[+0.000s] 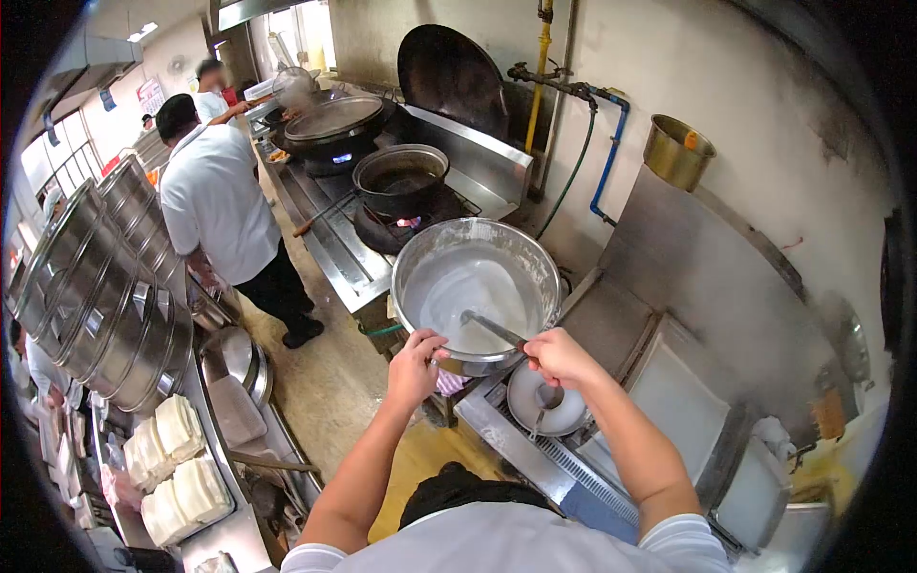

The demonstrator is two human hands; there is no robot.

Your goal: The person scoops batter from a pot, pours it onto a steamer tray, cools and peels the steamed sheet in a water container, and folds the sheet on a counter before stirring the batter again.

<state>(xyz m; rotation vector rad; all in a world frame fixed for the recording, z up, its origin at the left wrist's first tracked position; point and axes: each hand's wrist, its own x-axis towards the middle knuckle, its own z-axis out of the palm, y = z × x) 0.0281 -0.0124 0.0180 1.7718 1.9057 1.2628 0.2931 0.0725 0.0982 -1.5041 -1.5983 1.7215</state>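
The room is bright. White light glows from the tall, pale glass window (315, 33). Shiny spots dot the big, round, silver metal steamers (105, 296), which look bent near the round black edge. Haze softens the wide grey metal panel (683, 258) on the right.

Beside me a pale wall (650, 57) rises, smudged dark high on the right (grubby, to my eye), with a yellow pipe (538, 95) and a blue pipe (616, 162) running down it. A steel cooking range (334, 263) stretches toward the far end, where a window (317, 36) glares — nearly white. Ceiling lights (143, 31) glow at upper left, above a barred window (59, 162). The floor (325, 353) is tan and blotchy — yellower at the near end — between range and steel side table (234, 540).
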